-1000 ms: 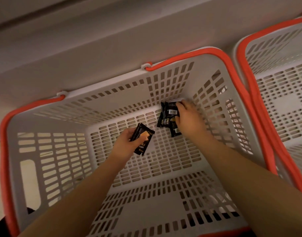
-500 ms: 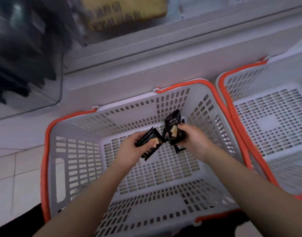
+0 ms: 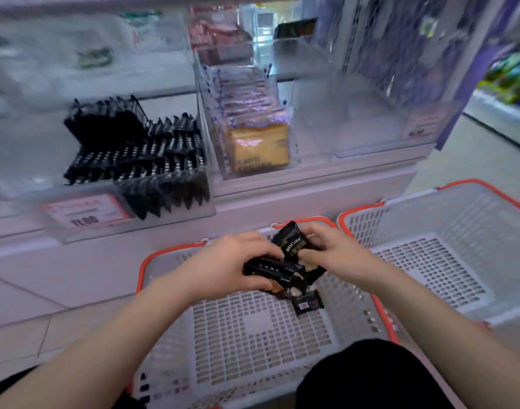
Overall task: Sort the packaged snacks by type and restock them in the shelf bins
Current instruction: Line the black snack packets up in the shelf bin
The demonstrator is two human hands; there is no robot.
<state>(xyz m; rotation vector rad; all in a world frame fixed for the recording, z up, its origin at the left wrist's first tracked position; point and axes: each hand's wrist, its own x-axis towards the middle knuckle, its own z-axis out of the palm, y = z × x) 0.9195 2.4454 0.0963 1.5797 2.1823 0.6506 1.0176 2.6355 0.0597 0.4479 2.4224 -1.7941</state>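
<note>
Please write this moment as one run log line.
left hand: holds black snack packets | right hand: holds black packet | over grey plastic basket

Two hands showing, left hand and right hand. Two white baskets sitting side by side: near basket, far basket. One price tag showing. Black packets in hands overlapping, count unclear.

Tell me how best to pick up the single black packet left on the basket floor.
Judging from its pose, the loose black packet lies flat on the basket floor, clear of both hands. Come from above, pinching across its two long edges; the flat pack offers little else to grip.
</note>
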